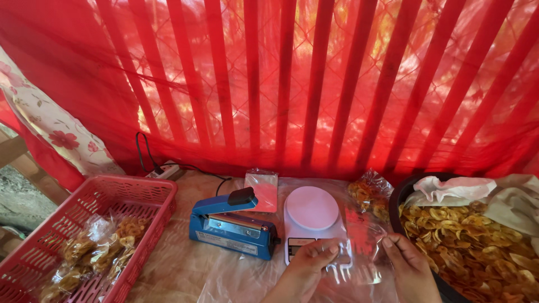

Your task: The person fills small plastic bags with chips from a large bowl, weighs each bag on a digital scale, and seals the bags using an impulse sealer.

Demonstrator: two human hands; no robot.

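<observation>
A plastic-covered tabletop (185, 264) carries the whole packing line, backed by a red slatted curtain (314, 78). At its right edge stands a large dark round basin (396, 196) heaped with golden fried chips (477, 241), partly under a pale cloth (483, 193); going by that heap, most of the stock is not yet bagged. At the left edge a red plastic mesh basket (151, 196) holds a few filled clear packets of chips (95, 249), the finished share so far, and it is small next to the basin. Between them, nearer the middle, sits a blue heat sealer with a black handle (233, 224), arm lowered and nothing visibly in it. Just right of it stands a white digital kitchen scale (312, 216) whose round platform is bare. Behind the scale lie a flat packet of empty bags (262, 188) and a filled clear bag of chips (368, 193), apparently not yet sealed.

At the front edge, the left hand (306, 269) and right hand (407, 266) pinch an empty clear plastic bag (359, 247) by its two sides, fingers closed on the film, holding it up in front of the scale. It looks unfilled, so scooping, weighing and sealing seem left for it.
</observation>
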